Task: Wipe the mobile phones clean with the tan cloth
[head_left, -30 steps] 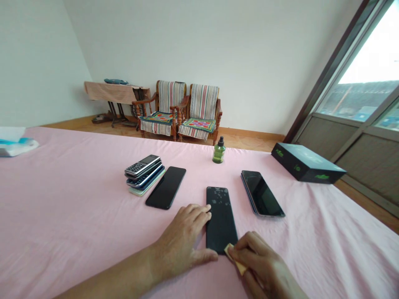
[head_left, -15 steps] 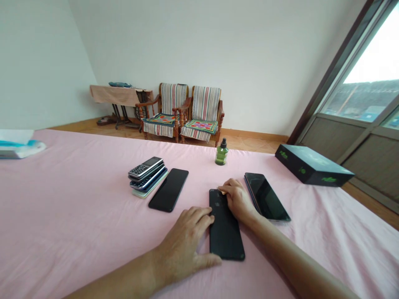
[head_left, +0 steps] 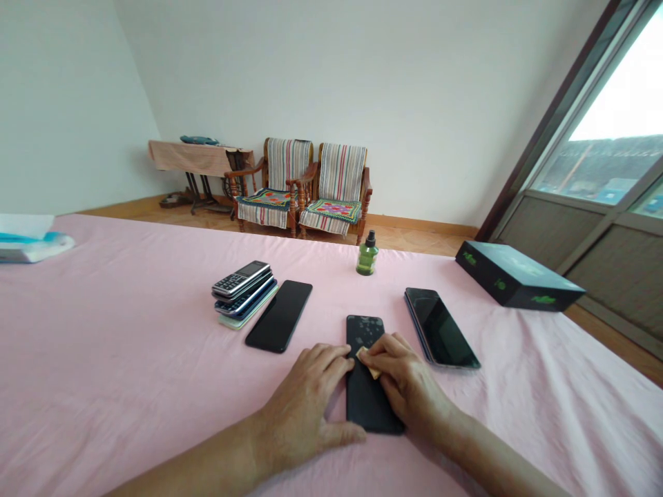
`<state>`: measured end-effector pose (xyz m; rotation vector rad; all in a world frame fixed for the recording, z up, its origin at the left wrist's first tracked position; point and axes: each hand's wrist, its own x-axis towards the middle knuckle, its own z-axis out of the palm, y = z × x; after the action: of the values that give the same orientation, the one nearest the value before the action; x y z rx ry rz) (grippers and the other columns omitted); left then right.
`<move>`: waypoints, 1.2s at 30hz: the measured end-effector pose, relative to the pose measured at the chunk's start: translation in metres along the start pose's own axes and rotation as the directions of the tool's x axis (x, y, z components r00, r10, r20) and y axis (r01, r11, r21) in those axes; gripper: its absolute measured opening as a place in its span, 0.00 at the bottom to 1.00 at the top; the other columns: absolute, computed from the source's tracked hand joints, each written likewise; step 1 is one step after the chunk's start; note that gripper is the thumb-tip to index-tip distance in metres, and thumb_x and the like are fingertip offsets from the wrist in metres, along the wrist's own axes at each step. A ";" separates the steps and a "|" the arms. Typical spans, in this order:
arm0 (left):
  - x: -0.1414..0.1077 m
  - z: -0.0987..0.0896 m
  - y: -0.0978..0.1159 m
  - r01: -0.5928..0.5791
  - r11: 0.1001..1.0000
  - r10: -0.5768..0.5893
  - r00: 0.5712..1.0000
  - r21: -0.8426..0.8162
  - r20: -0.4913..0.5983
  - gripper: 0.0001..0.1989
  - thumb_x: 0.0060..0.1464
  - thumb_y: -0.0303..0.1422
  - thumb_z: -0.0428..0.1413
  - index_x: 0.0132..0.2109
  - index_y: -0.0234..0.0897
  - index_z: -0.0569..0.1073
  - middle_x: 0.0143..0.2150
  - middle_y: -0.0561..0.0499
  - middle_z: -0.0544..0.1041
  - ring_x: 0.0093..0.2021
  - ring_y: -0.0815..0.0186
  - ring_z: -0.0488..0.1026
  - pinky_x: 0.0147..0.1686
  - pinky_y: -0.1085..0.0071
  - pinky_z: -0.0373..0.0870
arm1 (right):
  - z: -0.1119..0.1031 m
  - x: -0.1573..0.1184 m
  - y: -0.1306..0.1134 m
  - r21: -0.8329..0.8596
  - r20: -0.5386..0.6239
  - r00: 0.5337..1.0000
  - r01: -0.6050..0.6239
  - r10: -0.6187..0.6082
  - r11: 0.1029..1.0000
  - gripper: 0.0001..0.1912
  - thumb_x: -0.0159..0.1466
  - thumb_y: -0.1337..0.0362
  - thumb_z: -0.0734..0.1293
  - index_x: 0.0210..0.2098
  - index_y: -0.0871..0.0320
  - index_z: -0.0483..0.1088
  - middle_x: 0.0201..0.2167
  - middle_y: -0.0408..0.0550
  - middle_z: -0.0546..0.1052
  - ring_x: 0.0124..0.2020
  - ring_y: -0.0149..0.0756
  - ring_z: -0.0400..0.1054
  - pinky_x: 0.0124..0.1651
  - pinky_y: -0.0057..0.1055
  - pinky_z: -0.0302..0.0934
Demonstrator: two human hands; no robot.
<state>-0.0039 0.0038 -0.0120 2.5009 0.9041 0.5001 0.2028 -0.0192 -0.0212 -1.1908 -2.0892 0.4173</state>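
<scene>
I am looking down through the head camera at a black smartphone, which is lying flat on a pink sheet between the two hands, with pale spots speckling its far end. I am not managing to tell whether its screen or its back is facing up.

The left hand is spreading its fingers without clasping anything: two fingertips are touching the phone's left long edge, and the thumb is lying out beside the near left corner. The right hand is closing its grip on what I am taking for a small folded yellow cloth, pinching it against the phone's upper half.

I am judging the phone to be fairly light, rigid and slick-faced, so a hard sideways push could be sending it skating over the loose fabric. Any glass is probably being its fragile part, so I am favouring the two long edges near the middle, thumb on one and fingers on the other. The spots are perhaps making the far end slippery, so I am avoiding a hold there. The cloth is looking soft and nearly weightless, suiting a bunched pinch.
</scene>
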 end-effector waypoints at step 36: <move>-0.002 0.001 -0.006 0.047 0.993 -0.047 0.999 -0.108 0.004 0.45 0.38 0.42 0.69 0.62 0.38 0.63 0.63 0.40 0.62 0.63 0.48 0.59 0.62 0.49 0.57 | 0.007 -0.035 -0.024 0.121 0.104 0.994 0.011 -0.023 0.993 0.18 0.61 0.81 0.58 0.39 0.57 0.74 0.36 0.49 0.72 0.41 0.37 0.64 0.38 0.32 0.62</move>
<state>-0.0076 0.0064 -0.0158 2.3767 0.9080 0.5176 0.1950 -0.0615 -0.0263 -1.1011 -2.1294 0.6012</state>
